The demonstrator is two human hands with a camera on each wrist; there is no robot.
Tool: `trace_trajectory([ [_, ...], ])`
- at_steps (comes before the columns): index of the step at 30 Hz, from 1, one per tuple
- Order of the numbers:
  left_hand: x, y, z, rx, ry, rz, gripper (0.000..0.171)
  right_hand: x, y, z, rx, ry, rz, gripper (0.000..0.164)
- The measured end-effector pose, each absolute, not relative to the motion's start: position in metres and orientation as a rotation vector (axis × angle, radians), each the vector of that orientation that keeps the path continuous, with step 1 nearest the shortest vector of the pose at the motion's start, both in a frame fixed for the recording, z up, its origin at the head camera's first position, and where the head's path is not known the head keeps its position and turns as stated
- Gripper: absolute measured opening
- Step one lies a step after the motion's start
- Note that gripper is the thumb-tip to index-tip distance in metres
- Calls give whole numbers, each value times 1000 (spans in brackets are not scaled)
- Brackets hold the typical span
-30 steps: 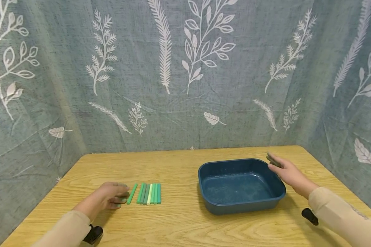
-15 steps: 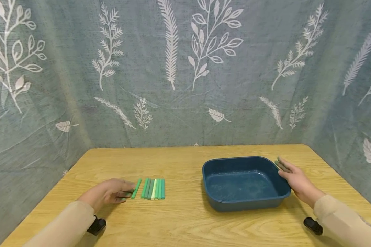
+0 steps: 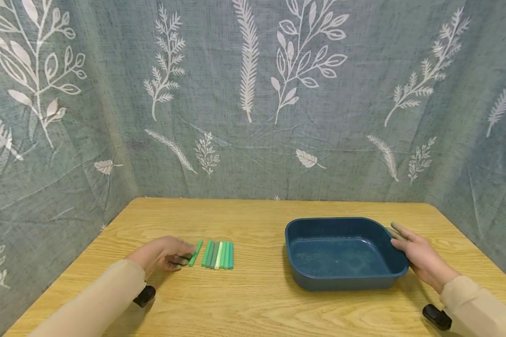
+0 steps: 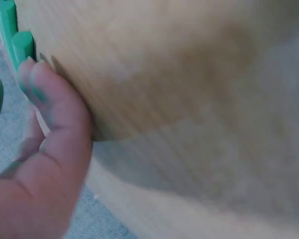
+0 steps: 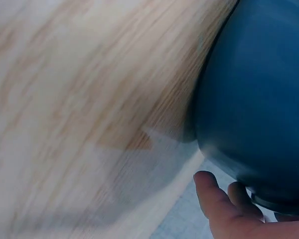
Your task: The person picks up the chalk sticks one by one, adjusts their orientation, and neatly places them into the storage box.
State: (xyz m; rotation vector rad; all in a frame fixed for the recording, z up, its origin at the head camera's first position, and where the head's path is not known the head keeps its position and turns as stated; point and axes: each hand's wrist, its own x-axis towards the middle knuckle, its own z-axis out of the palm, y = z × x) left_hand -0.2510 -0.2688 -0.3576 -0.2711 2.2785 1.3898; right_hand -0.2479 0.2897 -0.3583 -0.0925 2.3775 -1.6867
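Observation:
On the left of the table, my left hand (image 3: 171,253) has its fingertips against a single green pastel stick (image 3: 197,253) that lies tilted. The left wrist view shows two green-smudged fingers (image 4: 65,107) at the end of that pastel stick (image 4: 23,46), with the thumb apart from it. Just right of it, several pastel sticks (image 3: 217,255) in greens, pale yellow and teal lie side by side. My right hand (image 3: 421,255) grips the right rim of a dark blue basin (image 3: 346,282), thumb over the edge. In the right wrist view its fingers (image 5: 219,204) are beneath the basin's lip.
The wooden table (image 3: 261,299) is bounded at the back and sides by a grey-blue curtain (image 3: 236,159) with white leaf prints. A dark wrist device (image 3: 145,296) shows below the left sleeve, another (image 3: 436,317) below the right one.
My left hand has come up against the lone pastel stick. My right hand has lowered from beside the basin onto its rim. The head view has shifted a little to the left.

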Motion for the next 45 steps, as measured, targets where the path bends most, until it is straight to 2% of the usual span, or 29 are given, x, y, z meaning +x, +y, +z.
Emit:
trace_trajectory([
  [5,-258,-261,-354,-311,2348,1255,37,-248,291,-357,-90,2386,-1683,63],
  [9,-260,-256,-354,-346,2411,1150,24,-247,291,-358,-81,2380,-1699,63],
  [13,-261,-257,-354,-353,2451,1099,25,-247,289,-358,-75,2378,-1707,63],
  [23,-263,-265,-352,-298,2409,1156,15,-248,287,-355,-72,2393,-1706,62],
  [33,-260,-280,-360,-222,2235,1391,15,-248,287,-357,-67,2387,-1726,62],
  [37,-260,-288,-366,-130,2154,1507,22,-248,286,-358,-71,2386,-1722,63],
  [43,-262,-289,-363,99,2052,1571,46,-248,286,-357,-61,2386,-1719,62],
  [45,-262,-287,-360,151,2012,1587,49,-247,287,-357,-55,2373,-1729,61],
])
